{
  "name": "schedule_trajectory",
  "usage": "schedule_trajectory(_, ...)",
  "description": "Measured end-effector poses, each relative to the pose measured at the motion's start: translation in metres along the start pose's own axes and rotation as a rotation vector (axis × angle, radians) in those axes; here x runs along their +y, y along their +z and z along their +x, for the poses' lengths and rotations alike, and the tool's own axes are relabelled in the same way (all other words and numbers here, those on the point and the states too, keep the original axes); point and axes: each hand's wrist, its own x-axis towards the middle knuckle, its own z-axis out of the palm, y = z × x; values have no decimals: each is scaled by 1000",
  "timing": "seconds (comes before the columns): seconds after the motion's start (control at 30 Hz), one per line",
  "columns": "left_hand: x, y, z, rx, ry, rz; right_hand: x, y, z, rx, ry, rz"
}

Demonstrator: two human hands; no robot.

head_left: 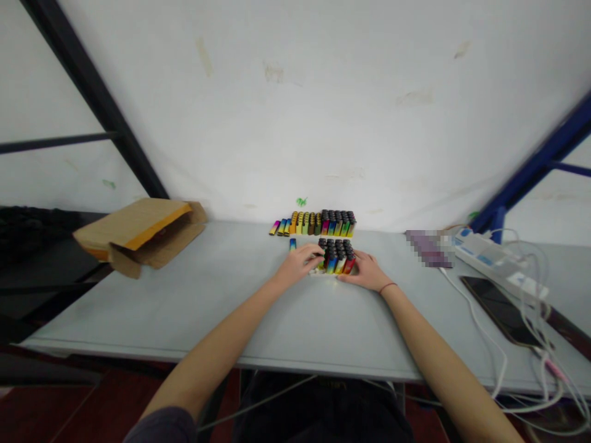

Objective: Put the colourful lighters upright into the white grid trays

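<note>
A white tray (316, 273) packed with upright, black-topped lighters (340, 263) stands on the table before me. At its left side, my left hand (299, 264) has thumb and fingers pinched around a yellow-green lighter (321, 265), which is partly hidden by the fingers. My right hand (367, 272) grips the tray's right end, its thumb along the front edge and its fingers behind. Behind this tray is a second block of black-topped lighters (338, 223), beside yellow- and dark-topped ones (305, 223). Several loose colourful lighters (281, 227) lie left of those, and one blue lighter (292, 244) lies nearer.
An open cardboard box (143, 234) lies on the left of the grey table (221, 307). On the right are a phone (501, 309), a partly pixelated purple device (427, 247), a white power strip (496, 261) and tangled white cables (475, 314). A white wall (295, 123) rises behind.
</note>
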Motion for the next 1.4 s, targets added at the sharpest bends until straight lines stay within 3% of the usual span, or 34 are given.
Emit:
schedule_trajectory(0.23,9,-5,3,-34,33,175,-2,-2,0,-9,1,1)
schedule_trajectory(0.3,9,-11,5,14,-66,262,-2,-3,0,-9,1,1)
schedule_trajectory(0.4,1,-20,6,112,-350,436,-2,-3,0,-13,9,2)
schedule_trajectory(0.5,-11,-28,3,40,-555,629,-2,-3,0,-15,18,5)
schedule_trajectory(0.67,-14,-28,0,-109,-706,780,-1,-1,0,-6,9,7)
schedule_trajectory(1.0,4,-20,4,-235,-675,779,0,0,0,9,8,13)
schedule_trajectory(1.4,2,-16,3,-241,-663,828,-8,0,4,48,47,16)
